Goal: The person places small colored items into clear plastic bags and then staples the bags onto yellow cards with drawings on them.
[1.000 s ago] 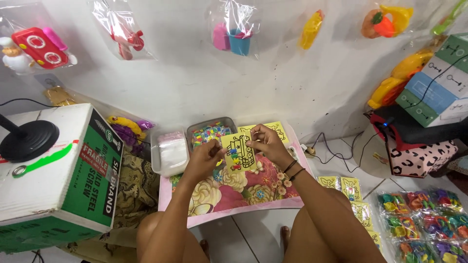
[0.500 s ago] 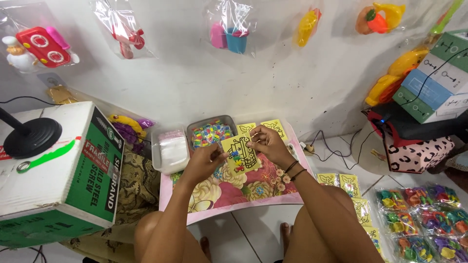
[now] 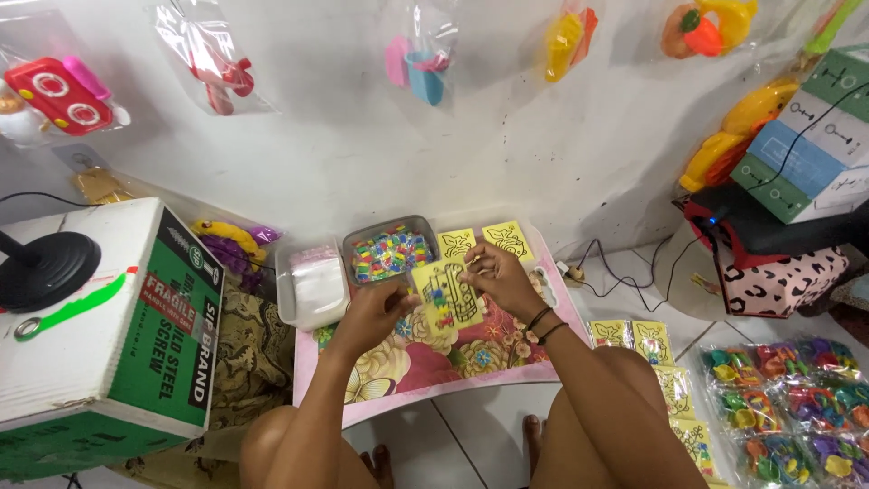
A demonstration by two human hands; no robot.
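Two bare hands at work over a low pink floral surface [image 3: 434,380]. Left of that surface, a big green-and-white cardboard box [image 3: 100,335]; well to its right, on the floor, rows of clear packets of coloured toys [image 3: 787,398]. At the surface's far left corner, a white plastic tub [image 3: 312,285]; just beside it on the far edge, a grey tray of small coloured pieces [image 3: 389,254], then two spare yellow cards [image 3: 457,243]. Above the middle of the surface, tilted towards the camera, a yellow card with a black line drawing [image 3: 445,297]. Left hand [image 3: 371,315]: fingers curled, gripping the card's near left edge. Right hand [image 3: 498,279]: fingertips pressed together, pinching at the card's top right edge.

Step in hand, by the look of it: fine work on the held card, perhaps picking at its edge. Next move probably calls for a steady left grip and a fine right pinch.
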